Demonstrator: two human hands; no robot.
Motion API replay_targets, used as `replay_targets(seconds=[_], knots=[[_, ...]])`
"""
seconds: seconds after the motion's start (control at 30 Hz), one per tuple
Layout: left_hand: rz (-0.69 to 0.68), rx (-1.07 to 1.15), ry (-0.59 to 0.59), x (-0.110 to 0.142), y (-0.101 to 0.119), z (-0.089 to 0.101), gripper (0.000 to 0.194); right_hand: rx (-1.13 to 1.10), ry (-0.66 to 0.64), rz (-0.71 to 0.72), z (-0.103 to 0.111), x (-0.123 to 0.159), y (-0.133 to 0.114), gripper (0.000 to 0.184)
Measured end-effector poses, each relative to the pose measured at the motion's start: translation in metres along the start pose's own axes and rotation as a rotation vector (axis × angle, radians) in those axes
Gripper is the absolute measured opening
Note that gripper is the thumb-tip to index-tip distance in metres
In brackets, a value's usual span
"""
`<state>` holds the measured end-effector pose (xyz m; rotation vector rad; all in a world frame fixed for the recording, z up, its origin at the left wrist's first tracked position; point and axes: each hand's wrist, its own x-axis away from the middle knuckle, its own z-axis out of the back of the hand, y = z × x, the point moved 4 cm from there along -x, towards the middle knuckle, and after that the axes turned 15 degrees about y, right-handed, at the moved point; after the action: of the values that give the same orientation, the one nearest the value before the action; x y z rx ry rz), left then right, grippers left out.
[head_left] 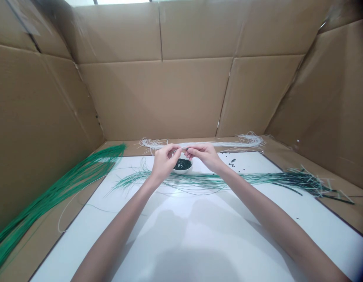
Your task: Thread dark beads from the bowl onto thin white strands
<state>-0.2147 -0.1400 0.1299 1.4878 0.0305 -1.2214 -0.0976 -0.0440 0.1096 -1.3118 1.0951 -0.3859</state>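
1. Tall corrugated cardboard walls (154,98) enclose the work area on three sides, with a cardboard floor (340,203) beneath.
2. A white board (242,213) lies on that floor, reaching toward the person and carrying most of the materials.
3. A long green strand bundle (58,196) runs off the left side, across the cardboard floor and up to the board's edge. A looser green strand spread (216,181) crosses the board, ending at the right in a tangle of cut ends (316,186).
4. A pale strand bundle (246,140) lies along the far edge of the board, behind the hands.
5. The left hand (166,162) and right hand (205,156) are raised over the board, close together but not clamped on each other. Their fingertips pinch a thin pale strand (181,148) from either side, just above a small white bowl (183,167).
6. The bowl is heaped with dark green beads (183,164), and a few loose dark bits (232,161) lie on the board to the right.
7. A slip of the fingertips could drop the thin pale strand into the bowl. A bump from a wrist or a dragged strand could tip the shallow bowl, scatter more beads or snarl the loose strands.
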Motion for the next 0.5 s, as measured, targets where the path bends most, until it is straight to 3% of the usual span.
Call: replay_targets(seconds=[0.3,0.5], knots=[[-0.027,-0.009,0.007,0.0004,0.0006,0.0003,0.015,0.005,-0.004,0.003,0.0004,0.0005,-0.0008,0.019],[-0.116,-0.054,0.015,0.0011,0.0024,-0.0004,0.014,0.052,0.0,0.021,0.0005,0.0004,-0.0029,0.022]])
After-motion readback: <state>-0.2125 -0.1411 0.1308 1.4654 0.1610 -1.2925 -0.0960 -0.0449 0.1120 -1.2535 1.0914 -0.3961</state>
